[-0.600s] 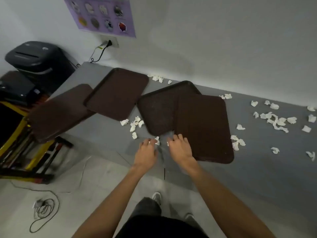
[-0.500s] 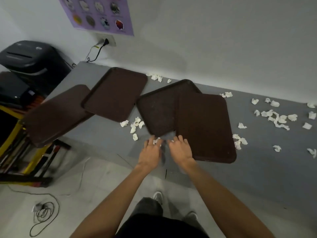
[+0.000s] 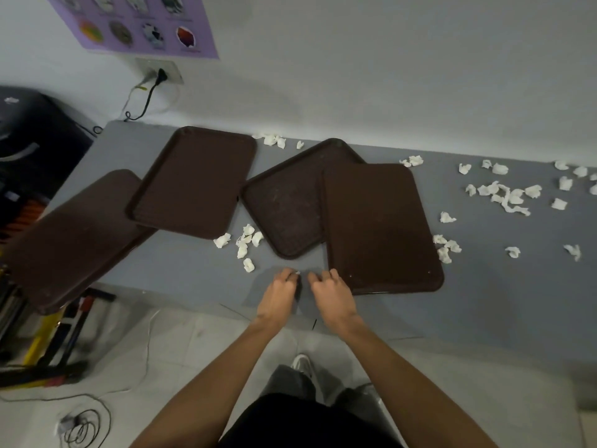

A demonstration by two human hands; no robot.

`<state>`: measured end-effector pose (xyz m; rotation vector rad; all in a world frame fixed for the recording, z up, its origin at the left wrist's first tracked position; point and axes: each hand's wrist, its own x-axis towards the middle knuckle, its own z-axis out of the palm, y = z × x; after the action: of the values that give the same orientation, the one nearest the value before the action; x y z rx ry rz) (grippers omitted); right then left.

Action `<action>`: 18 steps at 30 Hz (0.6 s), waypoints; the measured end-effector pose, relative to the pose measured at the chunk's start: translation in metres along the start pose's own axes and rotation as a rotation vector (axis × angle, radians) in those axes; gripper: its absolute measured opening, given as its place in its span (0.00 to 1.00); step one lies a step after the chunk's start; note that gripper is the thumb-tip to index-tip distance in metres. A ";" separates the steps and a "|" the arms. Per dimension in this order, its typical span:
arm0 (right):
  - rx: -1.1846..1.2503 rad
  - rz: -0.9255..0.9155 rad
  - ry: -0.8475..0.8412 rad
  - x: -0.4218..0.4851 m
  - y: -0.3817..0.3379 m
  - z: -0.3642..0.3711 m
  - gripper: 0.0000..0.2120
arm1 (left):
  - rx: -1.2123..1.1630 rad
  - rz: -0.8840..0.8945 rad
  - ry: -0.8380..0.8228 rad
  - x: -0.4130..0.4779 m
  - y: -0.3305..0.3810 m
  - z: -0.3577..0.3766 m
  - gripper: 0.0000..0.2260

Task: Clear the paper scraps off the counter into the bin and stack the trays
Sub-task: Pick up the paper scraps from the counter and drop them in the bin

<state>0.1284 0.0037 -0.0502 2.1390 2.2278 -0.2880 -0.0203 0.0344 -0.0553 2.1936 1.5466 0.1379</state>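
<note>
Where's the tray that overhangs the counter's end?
Head view, far left: the overhanging tray juts past the counter's left end, its corner under the neighbouring tray.

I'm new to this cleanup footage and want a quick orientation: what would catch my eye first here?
Four dark brown trays lie scattered on the grey counter, the leftmost tray overhanging its left end. White paper scraps litter the counter, thickest toward the right. At the front edge the left hand pinches a small scrap, with the right hand close beside it.
</note>
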 end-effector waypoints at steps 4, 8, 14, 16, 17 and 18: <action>0.330 0.123 0.046 -0.015 0.006 -0.016 0.12 | -0.248 -0.151 0.020 0.009 0.001 -0.010 0.08; 0.724 0.240 0.160 -0.040 0.037 -0.039 0.09 | -0.283 -0.088 0.093 0.008 0.020 -0.019 0.12; 1.075 0.366 0.247 -0.115 0.110 -0.069 0.07 | -0.577 -0.110 0.092 -0.015 0.114 -0.028 0.09; 1.214 0.408 0.287 -0.147 0.136 -0.076 0.07 | -0.798 -0.112 0.050 -0.029 0.158 -0.023 0.09; 1.266 0.428 0.309 -0.164 0.150 -0.078 0.07 | -0.860 -0.104 0.037 -0.037 0.182 -0.019 0.10; 1.303 0.447 0.328 -0.181 0.165 -0.079 0.07 | -0.873 -0.095 0.031 -0.046 0.206 -0.015 0.10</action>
<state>0.3088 -0.1566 0.0381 3.3178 1.6718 -1.8672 0.1371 -0.0589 0.0511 1.4252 1.2545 0.6762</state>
